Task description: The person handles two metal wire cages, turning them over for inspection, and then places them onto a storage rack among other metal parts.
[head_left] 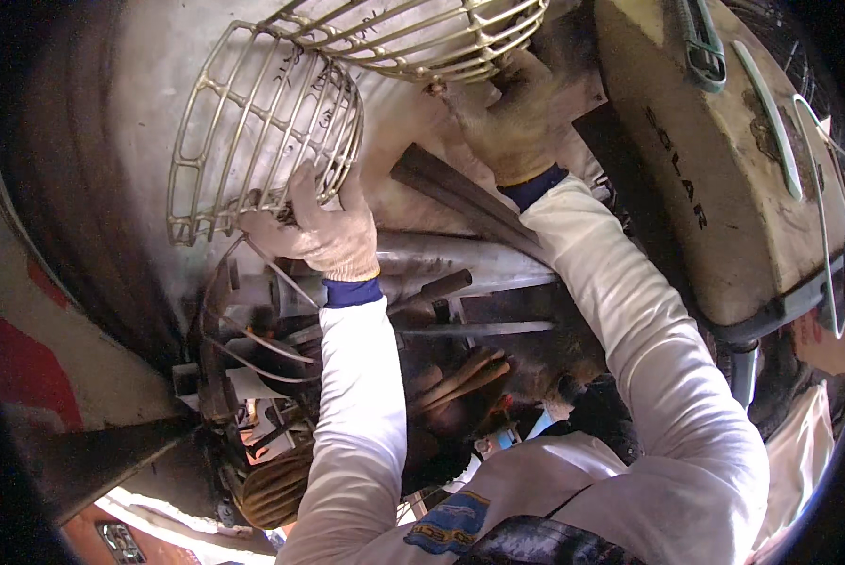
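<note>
Two curved cages of pale brass-coloured metal bars sit against a dull grey metal surface. My left hand (323, 231), in a light knit work glove, grips the lower end of the left wire cage (220, 141), with its fingers bent around the bars. The right wire cage (422, 42) lies higher up, tilted and touching or overlapping the left one's top. At that cage's lower right edge, my gloved right hand (512, 118) has its fingers bent around the rim. Part of its grip is in shadow. Handwritten dark marks show behind the bars.
A worn tan hard case (714, 160) with grey-green handles stands at the right. Below my hands lie a dark metal bar (469, 198), a pale pipe (432, 256) and assorted tools and scrap. A brown ribbed object (276, 490) sits at the lower left.
</note>
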### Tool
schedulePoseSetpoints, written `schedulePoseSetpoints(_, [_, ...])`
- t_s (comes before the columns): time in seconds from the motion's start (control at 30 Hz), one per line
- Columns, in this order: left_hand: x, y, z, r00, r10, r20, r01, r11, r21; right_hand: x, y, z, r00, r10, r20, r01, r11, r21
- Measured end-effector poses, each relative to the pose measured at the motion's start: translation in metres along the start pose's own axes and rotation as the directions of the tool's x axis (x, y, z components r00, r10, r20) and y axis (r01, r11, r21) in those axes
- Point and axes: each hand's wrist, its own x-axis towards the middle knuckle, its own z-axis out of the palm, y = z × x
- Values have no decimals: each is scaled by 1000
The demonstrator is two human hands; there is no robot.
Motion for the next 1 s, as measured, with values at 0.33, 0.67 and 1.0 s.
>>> schedulePoseSetpoints(0.33, [9, 2, -6, 997, -12, 70, 17, 997, -70, 11, -6, -10, 955, 158, 250, -162, 987, -3])
schedulePoseSetpoints(0.67, [6, 4, -8, 988, -55, 144, 51, 998, 32, 31, -31, -12, 953, -266, 145, 300, 900, -316])
schedulePoseSetpoints(1.0, [0, 1, 2, 999, -22, 48, 22, 1000, 10, 6, -9, -14, 975, 27, 222, 19, 979, -202])
